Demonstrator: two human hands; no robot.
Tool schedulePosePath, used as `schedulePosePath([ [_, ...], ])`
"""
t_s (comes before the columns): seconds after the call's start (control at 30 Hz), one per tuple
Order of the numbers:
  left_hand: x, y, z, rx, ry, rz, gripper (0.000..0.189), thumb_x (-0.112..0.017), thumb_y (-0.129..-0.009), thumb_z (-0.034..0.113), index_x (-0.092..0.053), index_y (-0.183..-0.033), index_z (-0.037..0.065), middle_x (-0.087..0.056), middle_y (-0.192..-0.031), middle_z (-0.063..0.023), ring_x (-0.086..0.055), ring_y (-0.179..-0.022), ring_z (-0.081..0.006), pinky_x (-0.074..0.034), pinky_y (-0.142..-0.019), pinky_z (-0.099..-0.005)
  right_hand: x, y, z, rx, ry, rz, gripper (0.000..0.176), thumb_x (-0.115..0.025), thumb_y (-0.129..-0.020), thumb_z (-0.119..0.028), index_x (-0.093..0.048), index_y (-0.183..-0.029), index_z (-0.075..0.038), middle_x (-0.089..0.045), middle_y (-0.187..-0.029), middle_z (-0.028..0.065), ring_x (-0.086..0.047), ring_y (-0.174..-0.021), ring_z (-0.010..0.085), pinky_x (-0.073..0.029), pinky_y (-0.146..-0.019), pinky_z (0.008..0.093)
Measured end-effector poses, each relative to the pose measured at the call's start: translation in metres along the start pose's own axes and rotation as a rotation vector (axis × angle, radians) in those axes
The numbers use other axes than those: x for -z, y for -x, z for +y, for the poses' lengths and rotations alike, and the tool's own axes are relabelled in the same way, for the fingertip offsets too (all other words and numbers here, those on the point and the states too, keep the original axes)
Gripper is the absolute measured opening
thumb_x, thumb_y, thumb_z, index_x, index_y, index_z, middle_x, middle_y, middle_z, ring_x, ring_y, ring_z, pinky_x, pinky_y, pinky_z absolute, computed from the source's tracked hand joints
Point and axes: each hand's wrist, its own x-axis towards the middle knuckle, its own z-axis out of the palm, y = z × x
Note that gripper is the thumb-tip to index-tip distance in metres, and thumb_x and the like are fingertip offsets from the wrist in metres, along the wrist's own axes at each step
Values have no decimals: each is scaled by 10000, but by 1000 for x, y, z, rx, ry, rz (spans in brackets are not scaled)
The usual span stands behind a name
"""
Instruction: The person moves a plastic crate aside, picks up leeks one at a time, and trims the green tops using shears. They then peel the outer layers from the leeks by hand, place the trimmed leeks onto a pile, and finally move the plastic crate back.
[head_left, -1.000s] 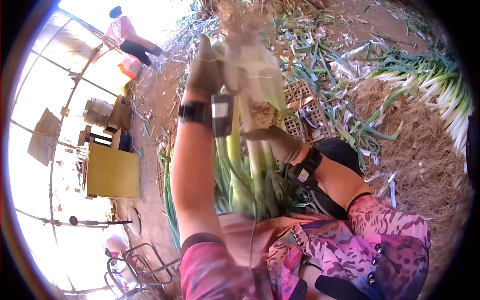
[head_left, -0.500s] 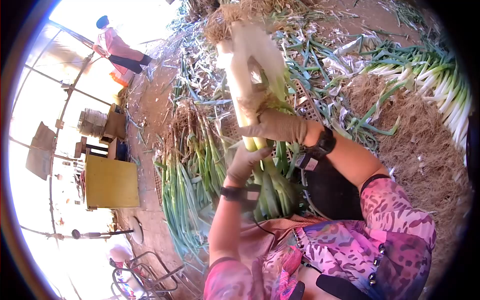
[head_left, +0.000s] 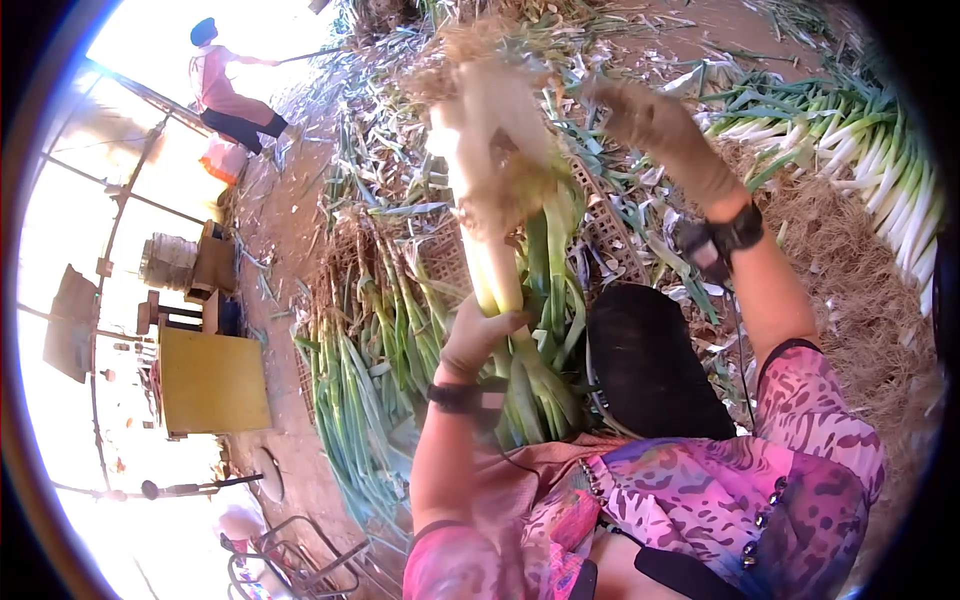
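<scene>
My gloved left hand point(head_left: 475, 338) is closed round the lower stalks of a bunch of large leeks point(head_left: 490, 230). They are tilted upward, with white shafts and shaggy roots at the top, blurred by motion. Brownish outer layers hang partway up the shafts. Away from the bunch, my gloved right hand point(head_left: 665, 135) is raised at the upper right over scattered leaves. Its fingers are smeared, so I cannot make out whether they hold anything. Beside my left forearm lie more untrimmed leeks point(head_left: 360, 370) with long green leaves.
Cleaned leeks point(head_left: 870, 160) lie in a row at the right, near a heap of cut roots point(head_left: 840, 300). A black rounded object point(head_left: 655, 365) is by my lap. At the left stand a yellow panel point(head_left: 213, 382) and a metal-framed chair point(head_left: 300, 560). Another person point(head_left: 225, 85) holds a long pole.
My right hand has left the leek bunch and swung up to the right. My left hand keeps its hold on the stalks. The other person's arm is now stretched out along a pole.
</scene>
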Motion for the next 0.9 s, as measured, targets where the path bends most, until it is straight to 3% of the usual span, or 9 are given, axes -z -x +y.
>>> schedulePosePath([
  [0.07,5,7,4,19,24,-49,432,-757,-726,199,-631,-1090,4,-648,-950,-36,-607,-865,-141,-500,-763,-287,-1,-26,53,21,-111,204,747,-559,-903,-679,-597,-1271,-31,-677,-1128,131,-664,-1003,200,-542,-899,330],
  [0.13,2,10,6,23,-2,-82,482,-769,-709,189,-615,-1126,5,-644,-962,-38,-603,-864,-143,-504,-775,-290,-6,-39,51,-119,-361,96,738,-549,-934,-629,-548,-1347,-18,-656,-1184,124,-645,-1028,178,-533,-938,317],
  [0.2,-3,13,11,-46,-3,-112,517,-769,-703,175,-601,-1160,1,-646,-964,-44,-605,-870,-146,-507,-776,-294,-37,-41,29,-368,-728,-273,704,-515,-985,-560,-510,-1370,29,-635,-1169,104,-627,-972,141,-526,-947,308],
  [0.23,6,13,6,-19,11,-124,579,-773,-689,150,-580,-1213,-3,-653,-989,-48,-618,-896,-141,-518,-786,-295,-53,-40,17,-319,-750,-495,833,-523,-923,-654,-446,-1435,0,-602,-1273,128,-582,-1121,183,-483,-1013,325],
  [0.37,18,30,20,9,149,-7,568,-764,-686,91,-589,-1218,-2,-666,-969,-29,-637,-884,-130,-532,-797,-287,-93,-6,-55,-185,-970,-603,955,-678,-826,-613,-345,-1515,-43,-573,-1359,124,-542,-1246,197,-435,-1078,334],
  [0.53,12,26,14,-18,35,42,516,-719,-706,11,-604,-1209,-10,-674,-1060,-55,-647,-930,-158,-529,-820,-285,-120,10,-57,-107,-633,-559,879,-903,-724,-327,-443,-1415,-38,-597,-1329,97,-567,-1199,202,-458,-1048,365],
  [0.77,19,35,2,-14,115,63,437,-746,-703,91,-634,-1114,-6,-660,-925,-40,-627,-834,-150,-520,-749,-296,-105,-27,-45,127,-92,-709,478,-733,-834,-311,-652,-1246,-83,-709,-1099,153,-686,-1003,270,-534,-909,375],
  [0.87,20,38,5,-41,49,135,413,-741,-707,79,-637,-1097,-6,-654,-906,-40,-622,-804,-137,-521,-714,-293,-94,-45,-67,175,105,-732,329,-692,-824,-177,-693,-1133,-61,-718,-1058,133,-689,-988,267,-539,-921,372],
  [0.9,20,39,3,-49,22,170,414,-740,-706,73,-638,-1099,-6,-659,-907,-41,-626,-794,-136,-524,-701,-291,-83,-58,-87,50,406,-812,326,-700,-821,-208,-702,-1125,-92,-721,-1039,131,-694,-968,265,-546,-899,373],
])
